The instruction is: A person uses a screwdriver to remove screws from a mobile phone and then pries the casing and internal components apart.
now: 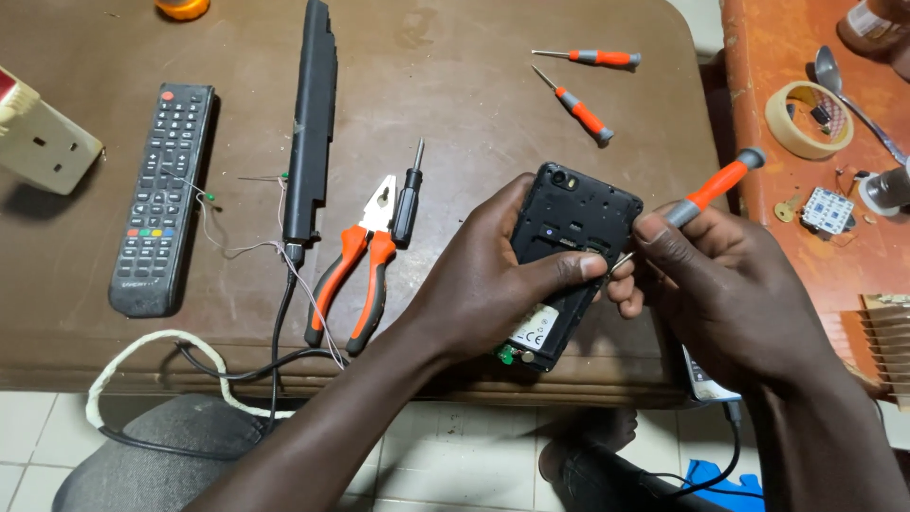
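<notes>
Left hand (493,284) grips opened black phone (569,256), thumb across its back. Just right, right hand (730,284) pinches orange-handled screwdriver (706,194), tip at phone's edge. Looks like unscrewing; next needs steady tip seating, phone held firm.

A dark brown worktop (455,57) with a worn, scuffed surface and rounded corners fills most of the view. Beside it on the right stands an orange-stained table (806,256). Below lies a pale tiled floor (445,465).

left hand (493,284) gripping, right hand (730,284) pinching
</notes>
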